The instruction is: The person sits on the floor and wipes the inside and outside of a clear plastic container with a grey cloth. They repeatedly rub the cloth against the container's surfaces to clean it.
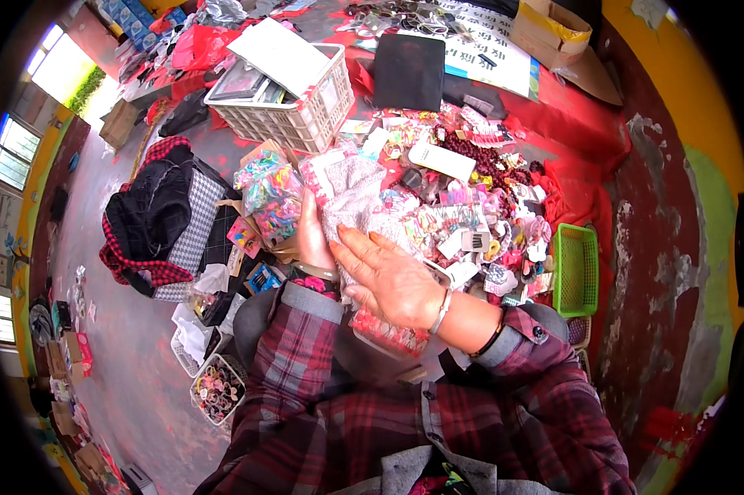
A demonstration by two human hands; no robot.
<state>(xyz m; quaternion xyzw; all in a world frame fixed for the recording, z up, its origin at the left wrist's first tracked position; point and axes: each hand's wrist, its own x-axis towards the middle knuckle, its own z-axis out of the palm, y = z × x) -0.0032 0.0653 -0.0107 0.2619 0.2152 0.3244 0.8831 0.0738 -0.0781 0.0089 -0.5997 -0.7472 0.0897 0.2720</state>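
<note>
A pale pink-grey speckled cloth (351, 186) hangs in folds in front of me. My left hand (312, 239) stands upright along its left edge and holds it, with most of the fingers hidden behind the folds. Across the lower part of the cloth lies my right hand (396, 280), its fingers stretched out and the back of the hand upward. Below my right wrist shows a red-and-white patterned piece (390, 332); whether it belongs to the cloth I cannot tell. Left of the cloth sits a clear bag of colourful small items (271, 194).
Small packaged accessories (462, 219) and dark red beads (475, 157) heap up beyond my hands. A white crate (306, 120) stands behind, a green basket (576, 271) to the right. A checked bag (170, 223) and a tub of hair ties (217, 389) are leftward.
</note>
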